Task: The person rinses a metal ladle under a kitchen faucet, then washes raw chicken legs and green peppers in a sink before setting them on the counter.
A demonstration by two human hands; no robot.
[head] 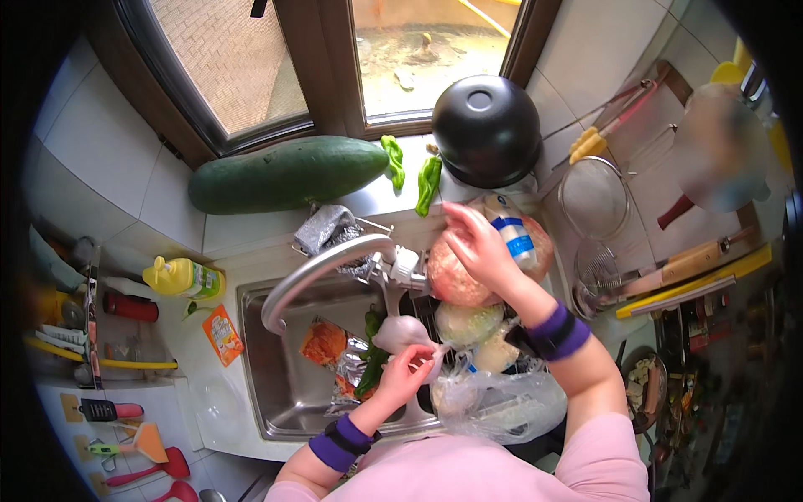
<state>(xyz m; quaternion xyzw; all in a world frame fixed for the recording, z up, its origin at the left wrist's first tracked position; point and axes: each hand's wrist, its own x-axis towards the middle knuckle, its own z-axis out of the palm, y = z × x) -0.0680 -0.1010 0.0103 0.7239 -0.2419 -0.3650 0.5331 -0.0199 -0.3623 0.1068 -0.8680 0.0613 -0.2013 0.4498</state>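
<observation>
My left hand (pixel 408 373) pinches the gathered neck of a small plastic bag of pale food (pixel 401 334), which rests at the divider between the sink basins. My right hand (pixel 477 248) is raised, fingers apart, over a large bag of pinkish food (pixel 448 270); nothing shows in it. A white package with a blue band (pixel 514 235) lies on that bag. Below are a wrapped pale green vegetable (pixel 469 321), a bag of pale food (pixel 495 352) and a clear plastic bag (pixel 508 405). Green peppers (pixel 374 364) and an orange-and-silver food packet (pixel 325 342) lie in the left basin.
The curved faucet (pixel 313 263) arches over the steel sink (pixel 251 364). A winter melon (pixel 288 172), two green peppers (pixel 428 185) and an upturned black bowl (pixel 486 128) line the sill. A yellow soap bottle (pixel 185 278) and orange packet (pixel 223 336) are left; strainers (pixel 593 197) hang right.
</observation>
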